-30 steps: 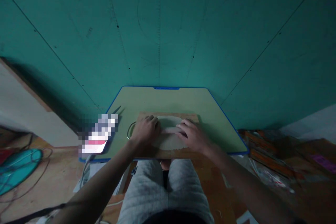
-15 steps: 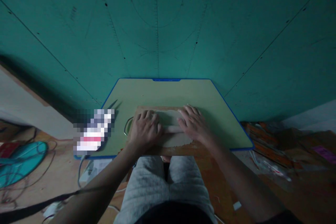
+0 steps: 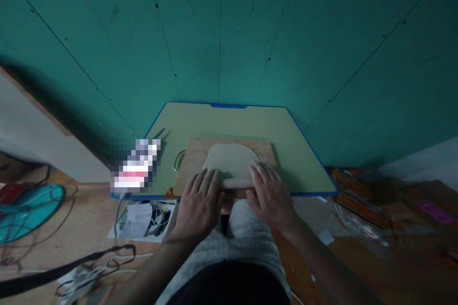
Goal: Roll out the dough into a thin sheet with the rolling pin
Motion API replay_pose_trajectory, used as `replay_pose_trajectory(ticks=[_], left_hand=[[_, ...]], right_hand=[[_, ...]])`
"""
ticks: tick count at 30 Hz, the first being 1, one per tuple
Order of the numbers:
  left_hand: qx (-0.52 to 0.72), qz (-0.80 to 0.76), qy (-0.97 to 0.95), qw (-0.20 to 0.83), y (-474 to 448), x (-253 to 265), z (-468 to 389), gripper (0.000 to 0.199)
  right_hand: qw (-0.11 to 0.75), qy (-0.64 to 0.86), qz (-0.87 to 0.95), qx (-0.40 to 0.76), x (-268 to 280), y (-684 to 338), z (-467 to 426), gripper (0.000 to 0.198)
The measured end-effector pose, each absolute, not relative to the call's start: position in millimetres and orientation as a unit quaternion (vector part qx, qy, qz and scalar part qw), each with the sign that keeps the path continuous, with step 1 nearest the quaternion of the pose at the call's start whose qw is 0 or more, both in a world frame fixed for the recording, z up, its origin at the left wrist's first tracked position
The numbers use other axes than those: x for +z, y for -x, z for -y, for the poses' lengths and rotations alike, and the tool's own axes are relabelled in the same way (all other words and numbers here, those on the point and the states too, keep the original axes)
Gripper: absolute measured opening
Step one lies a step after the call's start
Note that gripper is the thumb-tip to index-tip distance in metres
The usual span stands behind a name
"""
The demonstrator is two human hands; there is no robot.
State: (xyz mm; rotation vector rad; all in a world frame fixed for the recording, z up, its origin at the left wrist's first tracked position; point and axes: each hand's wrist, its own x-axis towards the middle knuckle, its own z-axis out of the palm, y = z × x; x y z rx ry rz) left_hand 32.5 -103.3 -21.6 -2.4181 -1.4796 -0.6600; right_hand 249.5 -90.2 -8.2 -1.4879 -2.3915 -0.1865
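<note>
A pale rolling pin (image 3: pixel 236 183) lies crosswise at the near edge of a flat, whitish sheet of dough (image 3: pixel 231 158). The dough rests on a wooden cutting board (image 3: pixel 191 159) with a metal loop handle at its left. My left hand (image 3: pixel 200 200) is over the pin's left end, fingers pointing forward and close together. On the right end lies my right hand (image 3: pixel 272 193), its fingertips reaching the dough's right edge. Both palms hide the pin's ends.
The board stands on a pale, blue-edged table (image 3: pixel 300 164) against a green wall (image 3: pixel 229 33). At the table's left are a pixelated object (image 3: pixel 138 167) and a pointed blade tip (image 3: pixel 160 132). Below stands a white box (image 3: pixel 141 221) with papers and cables.
Both hands have drawn the rolling pin towards my body, from the middle of the dough to its near edge. More of the dough's far part shows. The camera view has shifted slightly.
</note>
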Motion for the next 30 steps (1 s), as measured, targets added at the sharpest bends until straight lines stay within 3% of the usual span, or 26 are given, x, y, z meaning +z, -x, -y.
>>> replay_pose_trajectory(ticks=[6,16,23,30], left_hand=[[-0.237,0.486,0.832,0.125,-30,-26,117,0.050],[-0.195,0.515,0.830,0.087,-34,-5,53,0.051],[-0.156,0.551,0.817,0.059,-51,8,3,0.040],[-0.106,0.563,0.819,0.022,-60,14,-39,0.038]], right_hand=[[0.165,0.502,0.845,-0.081,-13,-254,102,0.054],[0.136,0.510,0.849,-0.037,3,-254,70,0.048],[0.119,0.521,0.844,-0.037,9,-260,27,0.051],[0.137,0.545,0.825,0.052,0,-267,-27,0.046]])
